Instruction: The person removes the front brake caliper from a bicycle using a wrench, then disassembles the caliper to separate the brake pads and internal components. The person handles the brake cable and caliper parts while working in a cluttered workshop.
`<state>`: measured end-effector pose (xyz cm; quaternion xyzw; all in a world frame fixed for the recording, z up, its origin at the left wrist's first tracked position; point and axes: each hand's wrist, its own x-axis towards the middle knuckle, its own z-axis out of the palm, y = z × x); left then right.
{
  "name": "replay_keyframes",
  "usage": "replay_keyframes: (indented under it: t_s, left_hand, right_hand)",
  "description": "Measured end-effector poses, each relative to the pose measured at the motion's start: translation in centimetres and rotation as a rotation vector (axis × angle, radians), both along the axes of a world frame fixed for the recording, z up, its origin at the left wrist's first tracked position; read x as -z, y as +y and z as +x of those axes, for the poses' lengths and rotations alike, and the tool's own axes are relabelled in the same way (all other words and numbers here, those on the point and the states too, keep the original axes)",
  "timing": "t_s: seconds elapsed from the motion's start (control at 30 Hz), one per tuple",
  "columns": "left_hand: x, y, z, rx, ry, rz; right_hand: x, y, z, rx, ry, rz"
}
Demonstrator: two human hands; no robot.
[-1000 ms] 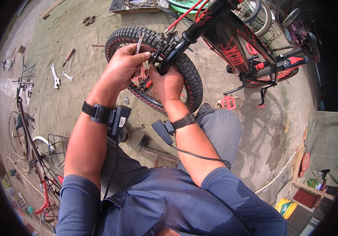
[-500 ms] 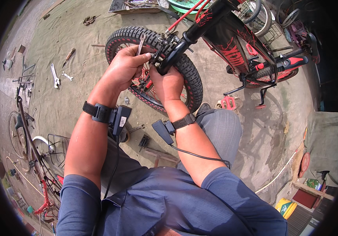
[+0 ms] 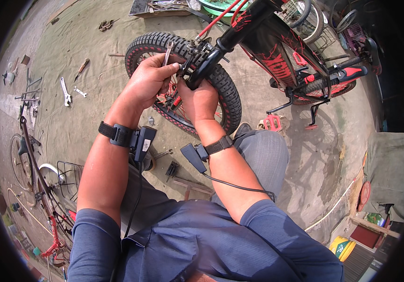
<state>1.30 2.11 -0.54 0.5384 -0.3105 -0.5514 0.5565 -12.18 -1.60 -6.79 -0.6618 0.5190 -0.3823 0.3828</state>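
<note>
A black and red bicycle (image 3: 277,56) stands ahead of me, its knobbly front tyre (image 3: 228,89) turned toward me. My left hand (image 3: 149,79) is closed around a small silver wrench (image 3: 168,52), whose end sticks up past my fingers beside the tyre. The thumb of that hand reaches the brake arm (image 3: 190,63) on the front fork (image 3: 207,69). Just below, my right hand (image 3: 201,101) is tucked against the lower fork and the wheel. Its fingers are hidden behind the fork, so what they grip does not show.
On the ground cloth to the left lie an adjustable wrench (image 3: 65,91), a small spanner (image 3: 80,92) and a wooden-handled tool (image 3: 82,67). A tool tray (image 3: 159,12) sits at the far side. Another bicycle frame (image 3: 37,169) is at the left; a yellow bucket (image 3: 342,247) is lower right.
</note>
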Motion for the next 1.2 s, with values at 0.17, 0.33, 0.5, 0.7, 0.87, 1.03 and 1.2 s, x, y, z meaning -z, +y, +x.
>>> replay_keyframes:
  t_s: [0.17, 0.33, 0.5, 0.7, 0.87, 1.03, 1.2]
  left_hand:
    - [0.29, -0.39, -0.25, -0.007, -0.027, 0.032]
    - [0.35, -0.48, -0.46, -0.023, -0.021, 0.044]
    - [0.26, -0.27, -0.15, -0.054, 0.075, 0.054]
    - [0.54, -0.51, 0.28, 0.006, 0.05, 0.049]
    - [0.45, -0.32, -0.03, -0.006, 0.05, 0.026]
    - [0.4, -0.23, 0.45, 0.016, 0.096, 0.042]
    - [0.88, -0.5, 0.45, 0.013, 0.072, 0.049]
  right_hand:
    - [0.0, 0.01, 0.06, 0.001, -0.008, 0.023]
    - [-0.07, -0.08, 0.05, -0.009, 0.044, 0.029]
    - [-0.11, -0.05, 0.08, -0.004, 0.013, 0.029]
    - [-0.02, -0.04, 0.18, 0.007, -0.007, 0.0]
    - [-0.15, 0.03, 0.03, -0.003, 0.015, 0.053]
    - [-0.26, 0.02, 0.02, -0.002, 0.008, 0.035]
    - [0.06, -0.04, 0.03, -0.004, -0.001, 0.024]
